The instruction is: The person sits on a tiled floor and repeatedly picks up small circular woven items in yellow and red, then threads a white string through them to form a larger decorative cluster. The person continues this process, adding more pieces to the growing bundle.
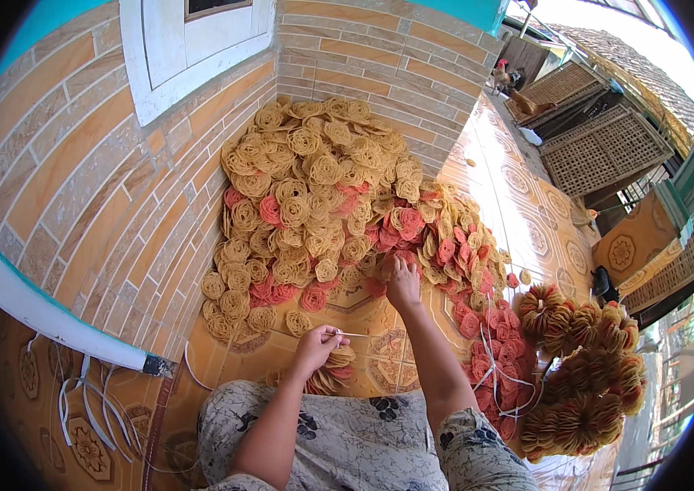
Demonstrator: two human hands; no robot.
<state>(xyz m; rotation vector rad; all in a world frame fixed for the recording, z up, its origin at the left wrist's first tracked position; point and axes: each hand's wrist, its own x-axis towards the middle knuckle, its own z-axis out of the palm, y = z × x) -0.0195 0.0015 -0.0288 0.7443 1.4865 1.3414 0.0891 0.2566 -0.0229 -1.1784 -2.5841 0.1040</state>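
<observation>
A large heap of yellow and pink lacy swirled crackers [293,188] lies against the wall in front of me. My left hand [314,349] is closed around a thin pale stick [353,335], whose tip points right. Just below that hand sits a small bunch of yellow and pink crackers [334,372], partly hidden by my hand and lap; I cannot tell whether the stick joins it. My right hand [404,283] reaches into the heap's near edge, its fingers curled down among pink and yellow crackers. What those fingertips grip is hidden.
Bundled rings of crackers [580,376] stand at the right. Beside them, white strings [494,372] lie over pink crackers. More white strips [89,401] hang at the lower left, near a low white ledge [44,303]. Chickens [519,82] and woven cages [605,151] are farther off.
</observation>
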